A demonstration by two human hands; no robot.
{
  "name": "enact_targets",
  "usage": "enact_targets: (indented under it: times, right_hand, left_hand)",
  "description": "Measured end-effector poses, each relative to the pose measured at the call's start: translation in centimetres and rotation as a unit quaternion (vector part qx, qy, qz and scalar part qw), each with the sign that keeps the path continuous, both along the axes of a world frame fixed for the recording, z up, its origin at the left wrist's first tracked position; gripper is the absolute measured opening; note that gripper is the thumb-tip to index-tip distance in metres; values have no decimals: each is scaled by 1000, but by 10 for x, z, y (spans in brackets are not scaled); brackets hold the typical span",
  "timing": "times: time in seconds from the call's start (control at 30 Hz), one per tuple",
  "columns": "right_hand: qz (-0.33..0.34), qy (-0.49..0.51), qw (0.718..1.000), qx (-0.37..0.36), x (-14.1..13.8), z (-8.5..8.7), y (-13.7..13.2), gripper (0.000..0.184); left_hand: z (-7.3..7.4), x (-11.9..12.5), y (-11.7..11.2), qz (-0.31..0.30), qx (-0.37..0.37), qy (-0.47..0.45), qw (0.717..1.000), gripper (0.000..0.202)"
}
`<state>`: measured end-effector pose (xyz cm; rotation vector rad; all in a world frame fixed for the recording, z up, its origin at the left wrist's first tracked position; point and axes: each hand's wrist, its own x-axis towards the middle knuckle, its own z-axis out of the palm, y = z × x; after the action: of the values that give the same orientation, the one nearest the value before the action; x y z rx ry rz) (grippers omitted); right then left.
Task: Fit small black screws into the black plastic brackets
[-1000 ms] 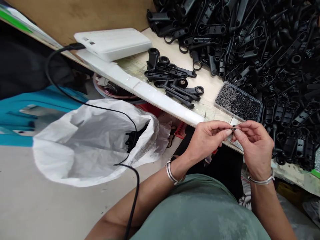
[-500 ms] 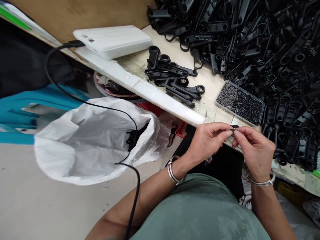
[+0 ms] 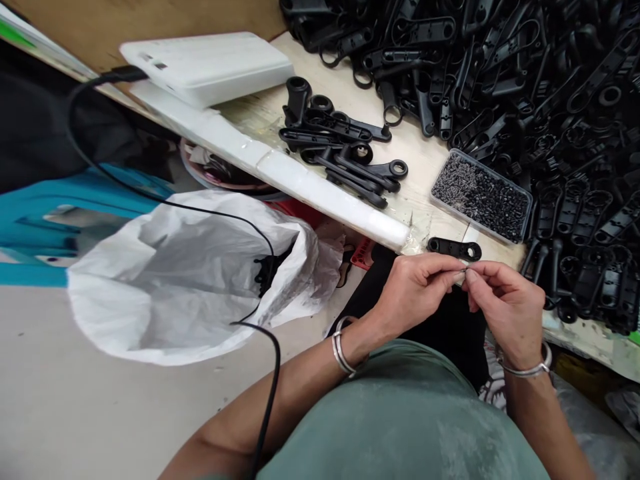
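Observation:
My left hand [image 3: 420,287] and my right hand [image 3: 503,300] meet fingertip to fingertip at the table's front edge. Both pinch something tiny between thumb and finger, too small to name. Just behind the fingers lies a black plastic arm-shaped part [image 3: 454,249] with a round hole at its right end. Beyond it stands a clear plastic box [image 3: 520,237], its left portion filled with small grey pieces [image 3: 454,179] and its right portion with small black pieces [image 3: 500,207].
A large heap of black plastic parts [image 3: 480,73] covers the back right. Several similar parts [image 3: 345,140] lie left of the box. A white power bank [image 3: 215,67] with a black cable [image 3: 75,133] sits at the back left. Below the table opens a white bag [image 3: 165,280].
My hands have shifted slightly down, still fingertip to fingertip. The black arm-shaped part behind them now shows clearly, where before the hands covered that spot. The whole view has shifted a little.

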<state>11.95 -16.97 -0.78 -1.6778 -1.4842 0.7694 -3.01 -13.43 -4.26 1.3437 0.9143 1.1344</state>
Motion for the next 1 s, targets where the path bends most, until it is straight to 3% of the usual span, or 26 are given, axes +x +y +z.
enact_targets:
  times: [0.17, 0.27, 0.33, 0.43, 0.5, 0.6, 0.7, 1.0]
  right_hand:
    - [-22, 25, 999, -30, -1, -14, -15, 15]
    - [-25, 37, 998, -41, 0, -18, -19, 15]
    - [-34, 33, 998, -38, 3, -17, -18, 16]
    - [-61, 10, 998, -19, 11, -16, -16, 18]
    - [-75, -37, 997, 3, 18, -15, -12, 19]
    - [-65, -142, 987, 47, 24, -15, -4, 18]
    - [-22, -233, 968, 90, 26, -12, 4, 16]
    - [65, -349, 926, 131, 27, -5, 19, 16]
  left_hand:
    - [-9, -3, -10, -33, 43, 29, 998, 16]
    - [-14, -7, -13, -42, 112, 70, 990, 16]
    - [-15, -11, -13, -15, 182, 117, 976, 16]
    - [-13, -16, -7, 69, 312, 211, 924, 16]
    - [-11, -17, 1, 90, 373, 284, 879, 17]
    - [-8, -13, 14, 66, 402, 396, 823, 17]
    - [-6, -9, 21, 35, 415, 454, 787, 22]
    - [-9, -9, 13, 19, 411, 443, 796, 22]
